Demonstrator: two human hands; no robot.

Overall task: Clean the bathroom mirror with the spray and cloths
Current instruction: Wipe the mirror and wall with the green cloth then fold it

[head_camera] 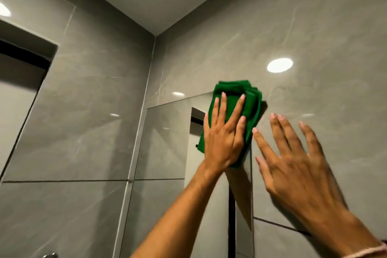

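Note:
A folded green cloth (249, 98) is pressed flat against the top right corner of the bathroom mirror (165, 142). My left hand (224, 136) lies on the cloth with its fingers spread, holding it to the glass. My right hand (297, 165) is beside it to the right, open, fingers apart, flat near the grey wall tile with nothing in it. The cloth overlaps the mirror's upper edge and right edge. No spray bottle is in view.
Glossy grey tiles (314, 37) cover both walls, which meet in a corner (150, 81) left of the mirror. A dark recess (23, 56) sits in the left wall. A chrome fitting (50, 255) shows at the bottom left. A pink band (368, 252) circles my right wrist.

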